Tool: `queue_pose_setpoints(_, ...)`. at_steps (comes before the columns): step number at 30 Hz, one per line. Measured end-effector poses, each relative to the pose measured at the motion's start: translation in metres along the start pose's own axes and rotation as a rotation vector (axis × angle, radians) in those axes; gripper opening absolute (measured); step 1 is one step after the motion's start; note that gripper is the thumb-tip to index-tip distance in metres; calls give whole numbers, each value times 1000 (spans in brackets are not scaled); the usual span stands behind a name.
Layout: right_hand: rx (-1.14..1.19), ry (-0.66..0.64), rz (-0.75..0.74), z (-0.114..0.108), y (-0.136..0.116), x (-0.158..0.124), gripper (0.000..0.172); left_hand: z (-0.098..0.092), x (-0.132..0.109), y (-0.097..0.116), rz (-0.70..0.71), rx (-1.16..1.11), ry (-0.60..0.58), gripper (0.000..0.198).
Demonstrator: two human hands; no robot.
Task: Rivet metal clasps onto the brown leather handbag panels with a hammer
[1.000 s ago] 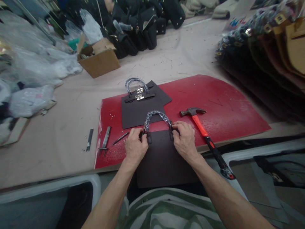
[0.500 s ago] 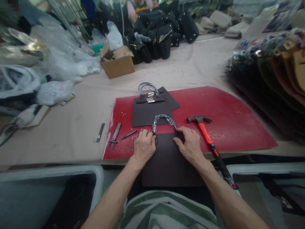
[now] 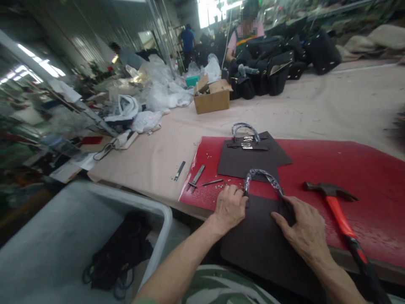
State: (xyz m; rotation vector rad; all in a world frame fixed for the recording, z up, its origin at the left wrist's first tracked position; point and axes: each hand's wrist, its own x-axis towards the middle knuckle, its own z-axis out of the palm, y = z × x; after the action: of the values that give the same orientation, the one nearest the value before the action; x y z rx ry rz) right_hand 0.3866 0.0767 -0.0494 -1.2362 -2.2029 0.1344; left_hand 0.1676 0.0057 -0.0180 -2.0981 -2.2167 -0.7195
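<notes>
A dark brown bag panel (image 3: 253,236) lies over the table's front edge, its lower part hanging towards my body. A handle (image 3: 262,173) wrapped in clear plastic arches up from its top edge. My left hand (image 3: 230,207) is closed at the panel's left top corner, fingers curled beside the left handle end. On the other side, my right hand (image 3: 303,223) grips the panel by the right handle end, thumb on the front and fingers at the edge. Behind it, more dark panels (image 3: 240,162) with a wrapped handle and shiny metal pieces rest on the red mat (image 3: 316,164).
A claw hammer (image 3: 338,215) with an orange-black grip lies right of my right hand. Left are a pronged punch (image 3: 196,176), a thin rod (image 3: 212,182), a flat tool (image 3: 179,171) and tiny bits. A grey bin (image 3: 164,219), cardboard box (image 3: 211,103), black bags (image 3: 275,80) and co-workers surround the table.
My view has swung left and up, so everything sits further right in it and the grey bin and co-workers show more. Both hands keep their places on the panel.
</notes>
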Motion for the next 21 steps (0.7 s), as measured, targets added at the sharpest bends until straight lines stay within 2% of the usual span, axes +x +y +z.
queue_pose_setpoints(2, -6, 11, -9, 0, 0, 0, 54, -7, -1, -6, -4, -66, 44, 14)
queue_pose_setpoints(4, -10, 15, -27, 0, 0, 0, 55, -20, -1, -21, -46, -73, 110, 14)
queue_pose_setpoints(6, -14, 11, -37, 0, 0, 1, 56, -35, 0, -46, -148, -10, 175, 15)
queue_pose_setpoints(8, -18, 2, -26, 1, 1, 1, 56, -52, 2, -76, -287, 76, 180, 15)
queue_pose_setpoints(12, -1, -2, 21, 1, -3, 0, 51, -73, 6, -125, -502, 173, -17, 23)
queue_pose_setpoints(16, 30, -24, 50, -4, -12, -3, 47, -66, 8, -144, -512, 193, -207, 30)
queue_pose_setpoints(19, 32, -36, 50, -6, -15, -3, 45, -59, 12, -148, -507, 211, -210, 32)
queue_pose_setpoints(21, 42, -30, 36, -8, -15, -3, 45, -61, 15, -152, -543, 184, -181, 30)
